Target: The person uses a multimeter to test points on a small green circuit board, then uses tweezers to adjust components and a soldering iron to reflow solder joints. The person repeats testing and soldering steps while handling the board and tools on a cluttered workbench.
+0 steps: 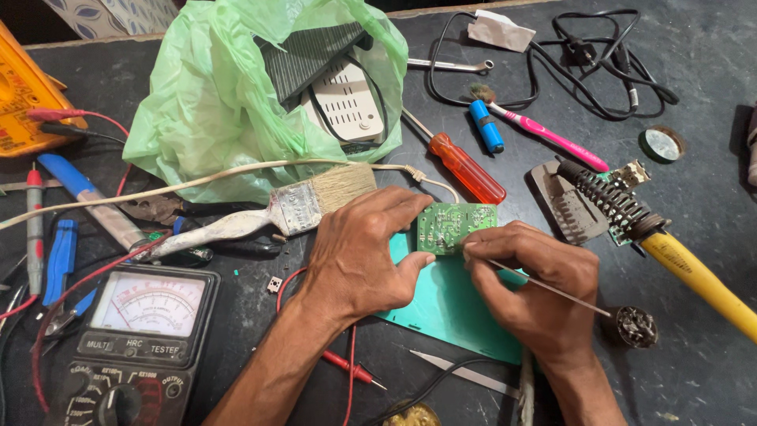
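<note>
while the left hand (359, 252) pinches the green circuit board (456, 226) at frame centre, the right hand (536, 288) grips a thin rod (544, 285) just below it, slanting lower right.

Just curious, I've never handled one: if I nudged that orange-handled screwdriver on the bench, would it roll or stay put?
The screwdriver would probably roll, since its handle looks rounded and smooth. It lies free on the flat bench, touching nothing that would stop it. It looks stiff and likely light, so a nudge should move it easily.
</note>
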